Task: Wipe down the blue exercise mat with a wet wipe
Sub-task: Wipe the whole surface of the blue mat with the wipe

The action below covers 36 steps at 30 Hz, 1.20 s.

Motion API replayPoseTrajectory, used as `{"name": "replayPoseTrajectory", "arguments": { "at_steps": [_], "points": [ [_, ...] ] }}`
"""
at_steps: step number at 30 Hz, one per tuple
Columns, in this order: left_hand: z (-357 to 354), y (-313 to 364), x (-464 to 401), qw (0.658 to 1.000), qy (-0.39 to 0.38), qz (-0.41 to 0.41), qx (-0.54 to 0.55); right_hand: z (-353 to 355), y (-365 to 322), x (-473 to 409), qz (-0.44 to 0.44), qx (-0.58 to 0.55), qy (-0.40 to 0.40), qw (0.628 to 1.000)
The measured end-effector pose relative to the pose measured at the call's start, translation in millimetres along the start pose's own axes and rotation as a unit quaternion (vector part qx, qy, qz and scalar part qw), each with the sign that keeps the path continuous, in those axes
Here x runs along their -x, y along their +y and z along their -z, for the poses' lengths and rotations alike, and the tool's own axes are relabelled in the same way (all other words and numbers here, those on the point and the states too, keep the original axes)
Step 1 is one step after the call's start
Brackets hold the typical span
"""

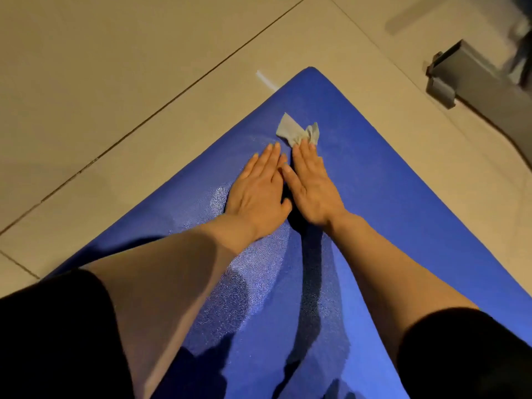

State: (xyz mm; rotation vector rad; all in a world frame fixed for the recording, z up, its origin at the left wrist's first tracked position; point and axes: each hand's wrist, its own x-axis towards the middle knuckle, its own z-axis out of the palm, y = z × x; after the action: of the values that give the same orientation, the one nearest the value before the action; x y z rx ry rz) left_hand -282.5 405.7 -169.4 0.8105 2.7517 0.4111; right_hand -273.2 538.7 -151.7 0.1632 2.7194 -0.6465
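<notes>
On the tiled floor [100,67] at far left nothing matters to the job; next over, the blue exercise mat [403,211] runs diagonally, its far corner pointing away from me. Left hand [256,194] lies flat on the mat, fingers straight, grip slack, holding nothing, looks like it's bracing. Just beside it, right hand [313,191] is also flat, fingers straight, fingertips pressing the near edge of the wet wipe [298,132], which lies crumpled on the mat near that far corner. I read this as mid-wipe, pushing toward the corner; sheen near the left wrist suggests a damp patch. Next move: keep pressure, run out to the corner, then cover the right side. Grey metal bracket [449,79] at far right, well apart.
</notes>
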Motion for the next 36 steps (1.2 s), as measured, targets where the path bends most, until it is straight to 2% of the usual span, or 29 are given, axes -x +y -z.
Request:
{"name": "replayPoseTrajectory", "arguments": {
  "at_steps": [2,4,7,10,16,19,23,27,33,36],
  "points": [
    [7.3,-14.3,13.7,1.000,0.013,-0.008,0.015,5.9,-11.5,-27.1,0.013,0.007,-0.001,1.000],
    [8.8,-34.7,35.7,0.999,0.030,0.006,-0.018,5.0,-13.1,-33.9,0.040,0.020,0.003,0.999],
    [3.7,-52.0,63.3,0.998,0.009,0.048,-0.048,-7.8,-3.1,7.6,0.076,0.017,0.012,0.997],
    [1.2,-54.1,62.3,0.997,-0.011,0.045,-0.067,-21.1,2.0,44.0,0.080,0.029,0.017,0.996],
    [-2.3,-53.1,57.8,0.996,-0.036,0.053,-0.063,-0.3,-34.7,-47.3,0.040,0.042,-0.009,0.998],
    [-2.4,-57.6,57.8,0.996,-0.039,0.056,-0.063,6.4,-40.0,-72.8,0.049,0.052,-0.022,0.997],
    [-3.2,-57.0,59.1,0.996,-0.031,0.059,-0.063,-4.8,-18.0,-18.5,0.087,0.024,0.000,0.996],
    [-1.4,-52.9,55.1,0.995,-0.036,0.058,-0.067,-21.6,-4.0,32.7,0.109,0.051,0.018,0.993],
    [-1.2,-54.7,54.0,0.994,-0.061,0.066,-0.067,-10.7,-30.5,-41.3,0.102,0.042,0.015,0.994],
    [3.2,-54.9,54.7,0.993,-0.077,0.064,-0.069,-2.6,-31.4,-46.4,0.092,0.017,-0.008,0.996]
  ]
}}
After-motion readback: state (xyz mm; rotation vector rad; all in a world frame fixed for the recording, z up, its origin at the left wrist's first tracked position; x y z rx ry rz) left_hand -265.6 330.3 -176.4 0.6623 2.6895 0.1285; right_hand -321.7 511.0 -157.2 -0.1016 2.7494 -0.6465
